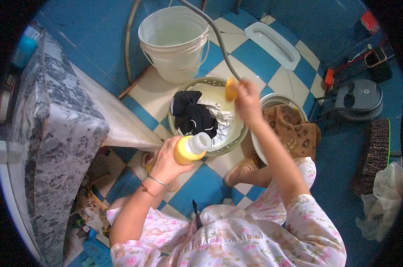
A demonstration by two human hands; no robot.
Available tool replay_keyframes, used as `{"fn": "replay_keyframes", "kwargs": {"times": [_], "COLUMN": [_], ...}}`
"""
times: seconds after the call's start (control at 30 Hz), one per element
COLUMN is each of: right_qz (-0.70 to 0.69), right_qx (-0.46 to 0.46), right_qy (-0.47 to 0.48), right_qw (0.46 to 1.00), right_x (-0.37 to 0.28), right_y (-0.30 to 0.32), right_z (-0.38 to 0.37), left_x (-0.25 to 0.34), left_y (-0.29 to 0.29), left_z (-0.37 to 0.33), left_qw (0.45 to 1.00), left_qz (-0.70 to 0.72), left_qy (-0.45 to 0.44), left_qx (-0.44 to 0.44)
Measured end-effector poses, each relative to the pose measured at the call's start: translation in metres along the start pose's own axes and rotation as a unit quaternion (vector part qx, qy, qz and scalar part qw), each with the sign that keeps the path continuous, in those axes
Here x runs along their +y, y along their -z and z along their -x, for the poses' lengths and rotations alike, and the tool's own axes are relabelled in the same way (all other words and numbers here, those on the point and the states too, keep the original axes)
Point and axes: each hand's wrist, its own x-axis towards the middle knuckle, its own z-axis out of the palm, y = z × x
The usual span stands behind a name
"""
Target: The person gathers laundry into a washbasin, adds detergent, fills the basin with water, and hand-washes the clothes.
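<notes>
My left hand (166, 160) is wrapped round a yellow bottle (186, 153), whose clear, uncapped neck points up to the right. In my right hand (248, 99) is an orange-yellow cap (230, 89), tilted over the basin; the hand is slightly blurred. Below both hands stands a round green basin (228, 148) with a perforated rim. Black clothing (194, 113) lies on its left side, with a whitish crumpled cloth (222, 116) beside it. Whether anything is in the cap cannot be seen.
Behind the basin stands a white bucket (174, 60) of water, with a grey hose (217, 33) hanging past it. To the right, brown patterned cloth (288, 129) hangs over another basin (266, 100). A marble-patterned counter (72, 111) juts in at left; a broom head (373, 153) is far right.
</notes>
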Motion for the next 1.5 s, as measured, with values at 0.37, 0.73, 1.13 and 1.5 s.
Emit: {"fn": "replay_keyframes", "kwargs": {"times": [0.37,0.73,1.13,1.5], "right_qz": [0.018,0.140,0.069,-0.582], "right_qx": [-0.313,-0.397,-0.398,-0.183], "right_qy": [-0.268,-0.178,-0.229,-0.453], "right_qw": [0.911,0.890,0.886,0.650], "right_x": [0.011,0.020,0.021,0.002], "right_y": [-0.107,-0.128,-0.105,-0.032], "right_z": [0.100,0.126,0.136,0.096], "left_x": [-0.015,-0.015,-0.017,-0.013], "left_y": [0.002,0.002,-0.001,-0.006], "left_z": [0.008,-0.001,0.000,-0.017], "left_qw": [1.000,0.999,0.999,0.998], "left_qz": [-0.009,-0.020,0.024,0.045], "left_qy": [0.016,0.028,0.024,0.028], "left_qx": [-0.002,-0.013,-0.013,-0.021]}}
